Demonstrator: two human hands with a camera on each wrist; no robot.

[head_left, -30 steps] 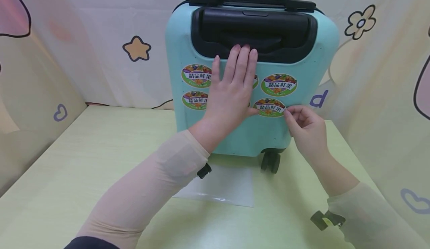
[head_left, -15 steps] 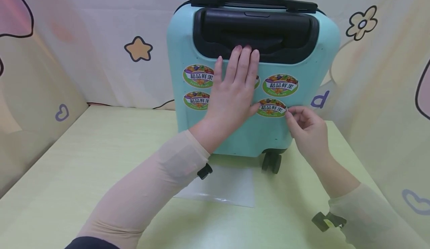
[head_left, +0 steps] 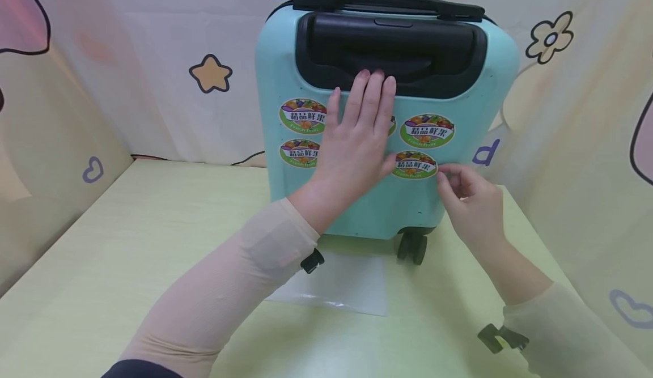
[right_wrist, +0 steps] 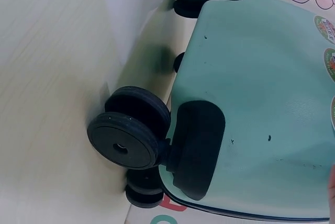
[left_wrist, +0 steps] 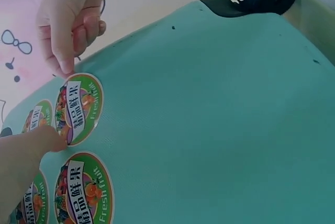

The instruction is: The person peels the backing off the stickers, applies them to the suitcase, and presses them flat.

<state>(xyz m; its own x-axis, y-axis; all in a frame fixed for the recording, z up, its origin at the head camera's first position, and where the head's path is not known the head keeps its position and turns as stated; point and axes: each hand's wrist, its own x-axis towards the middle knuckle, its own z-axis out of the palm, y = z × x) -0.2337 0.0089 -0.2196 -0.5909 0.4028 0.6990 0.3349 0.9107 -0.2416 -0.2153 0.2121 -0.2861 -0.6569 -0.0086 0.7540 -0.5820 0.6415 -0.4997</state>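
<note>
A turquoise suitcase (head_left: 372, 211) stands upright on its wheels, with several oval fruit stickers on its front. My left hand (head_left: 352, 143) rests flat against it, fingers straight and tips at the black handle recess (head_left: 326, 77). Its thumb touches the left edge of the lower right sticker (head_left: 415, 165). At that sticker's right edge, my right hand (head_left: 471, 202) pinches with thumb and forefinger. In the left wrist view the same sticker (left_wrist: 81, 109) lies between the two hands, largely against the shell. Other stickers are partly hidden behind my left hand.
A clear plastic sheet (head_left: 342, 287) lies on the pale table (head_left: 204, 208) below the suitcase. The black wheels (right_wrist: 128, 130) show large in the right wrist view. A patterned cloth (head_left: 153, 83) hangs behind and at both sides.
My right hand has shifted very slightly right along the sticker's edge, and my left thumb sits a little differently at its other end. The view drifts slightly; the suitcase looks unmoved.
</note>
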